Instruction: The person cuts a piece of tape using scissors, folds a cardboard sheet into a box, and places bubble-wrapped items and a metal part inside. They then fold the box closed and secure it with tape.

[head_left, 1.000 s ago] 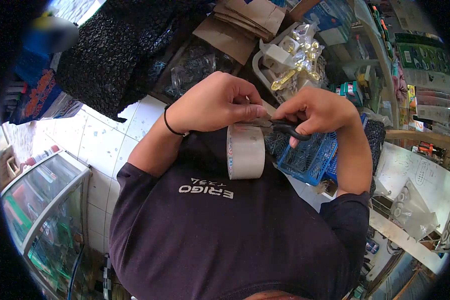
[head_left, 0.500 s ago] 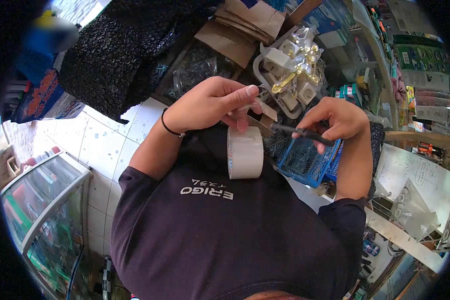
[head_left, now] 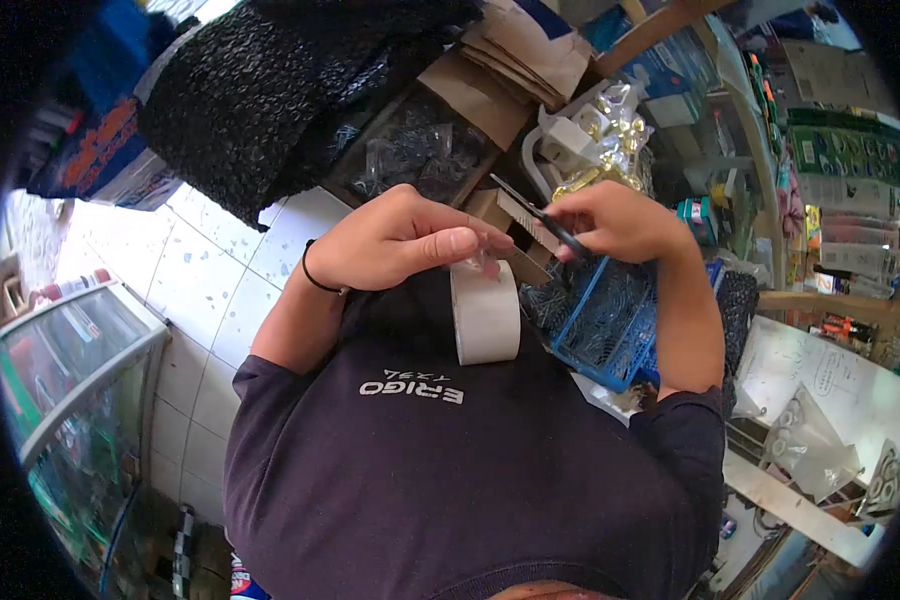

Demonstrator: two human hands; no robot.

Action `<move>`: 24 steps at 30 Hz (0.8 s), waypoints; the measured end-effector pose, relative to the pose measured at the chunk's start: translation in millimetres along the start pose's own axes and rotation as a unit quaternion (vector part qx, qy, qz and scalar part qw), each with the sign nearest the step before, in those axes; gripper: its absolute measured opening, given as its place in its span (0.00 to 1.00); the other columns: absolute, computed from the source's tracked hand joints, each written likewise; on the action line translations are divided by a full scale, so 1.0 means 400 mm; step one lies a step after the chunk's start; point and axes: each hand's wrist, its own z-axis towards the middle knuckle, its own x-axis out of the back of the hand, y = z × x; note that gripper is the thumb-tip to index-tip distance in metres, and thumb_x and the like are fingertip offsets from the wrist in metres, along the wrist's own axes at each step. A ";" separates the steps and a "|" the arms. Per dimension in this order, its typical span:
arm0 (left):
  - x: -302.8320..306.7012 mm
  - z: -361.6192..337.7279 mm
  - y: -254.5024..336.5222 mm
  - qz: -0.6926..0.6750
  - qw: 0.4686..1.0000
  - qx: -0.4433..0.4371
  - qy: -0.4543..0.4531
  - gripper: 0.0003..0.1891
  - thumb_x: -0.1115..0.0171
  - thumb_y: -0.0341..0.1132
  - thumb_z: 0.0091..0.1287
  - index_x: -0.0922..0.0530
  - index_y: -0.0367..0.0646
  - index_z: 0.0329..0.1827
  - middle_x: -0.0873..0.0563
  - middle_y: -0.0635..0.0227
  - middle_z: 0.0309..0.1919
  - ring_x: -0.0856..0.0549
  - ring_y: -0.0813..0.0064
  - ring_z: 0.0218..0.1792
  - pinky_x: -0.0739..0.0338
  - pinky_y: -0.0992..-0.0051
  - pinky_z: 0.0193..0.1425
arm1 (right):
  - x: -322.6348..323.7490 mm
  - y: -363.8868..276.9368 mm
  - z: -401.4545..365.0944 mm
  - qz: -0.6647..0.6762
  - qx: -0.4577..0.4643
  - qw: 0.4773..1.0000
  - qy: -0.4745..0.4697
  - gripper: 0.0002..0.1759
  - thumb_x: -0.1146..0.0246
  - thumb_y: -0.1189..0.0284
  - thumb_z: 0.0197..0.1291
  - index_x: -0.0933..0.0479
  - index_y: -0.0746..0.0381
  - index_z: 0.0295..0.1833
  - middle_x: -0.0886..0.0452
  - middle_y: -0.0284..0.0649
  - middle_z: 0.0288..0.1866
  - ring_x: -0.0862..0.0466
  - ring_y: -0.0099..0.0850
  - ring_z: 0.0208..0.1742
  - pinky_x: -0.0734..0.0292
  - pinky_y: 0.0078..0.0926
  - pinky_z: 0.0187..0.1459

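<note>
The right hand (head_left: 625, 225) has its fingers closed around a pair of black-handled scissors (head_left: 568, 238), blades pointing far and left. Left of it, the left hand (head_left: 395, 240) curls its fingers narrowly over the far edge of a wide, whitish roll of tape (head_left: 488, 318); whether they pinch its clear end is hard to tell. The roll stands at the near side, against the black T-shirt (head_left: 470, 470), left of a blue plastic mesh basket (head_left: 625, 375).

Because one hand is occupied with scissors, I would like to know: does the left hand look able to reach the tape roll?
Probably yes: the left hand is at the upper end of the tape roll, and nothing visible stands between them.
</note>
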 end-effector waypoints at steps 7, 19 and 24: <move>-0.004 -0.067 -0.010 0.013 0.999 0.005 0.035 0.21 0.50 0.45 0.72 0.23 0.38 0.58 0.13 0.60 0.41 0.14 0.72 0.41 0.23 0.75 0.47 | -0.075 0.021 0.261 -0.141 0.066 0.974 0.165 0.16 0.33 0.74 0.48 0.26 0.64 0.44 0.20 0.46 0.31 0.20 0.42 0.33 0.26 0.36 0.36; -0.004 -0.081 -0.064 0.009 0.994 -0.057 0.095 0.28 0.51 0.52 0.70 0.27 0.38 0.62 0.13 0.58 0.43 0.15 0.76 0.30 0.25 0.78 0.35 | -0.212 0.016 0.516 -0.319 -0.043 0.944 0.075 0.16 0.41 0.59 0.59 0.22 0.56 0.47 0.18 0.46 0.47 0.18 0.44 0.49 0.23 0.41 0.47; 0.011 -0.075 -0.046 0.002 0.997 -0.016 0.077 0.28 0.51 0.53 0.69 0.27 0.38 0.62 0.13 0.57 0.42 0.13 0.74 0.33 0.23 0.77 0.38 | -0.159 0.063 0.436 -0.056 0.030 0.974 0.219 0.19 0.44 0.57 0.64 0.19 0.61 0.39 0.15 0.44 0.38 0.16 0.37 0.39 0.24 0.32 0.39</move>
